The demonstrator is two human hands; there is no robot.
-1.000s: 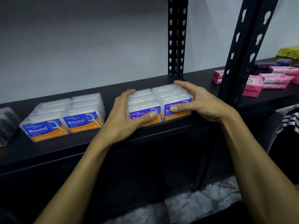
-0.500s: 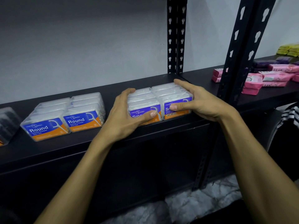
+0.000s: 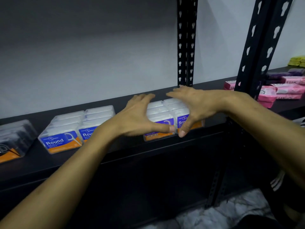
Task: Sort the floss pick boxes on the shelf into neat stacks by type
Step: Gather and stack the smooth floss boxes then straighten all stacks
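Clear purple-labelled boxes (image 3: pixel 165 116), 2 rows, hands (image 3: pixel 166 113) over

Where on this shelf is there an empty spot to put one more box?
Bare shelf shows between the blue Round boxes and the purple boxes, though the left hand crosses it. Another strip runs behind both groups, along the wall. It is crowded where the right hand covers the purple boxes, and among the pink packs past the post.

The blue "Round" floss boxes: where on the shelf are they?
In the head view, the Round boxes sit left of centre on the black shelf, between dark boxes and the left hand.
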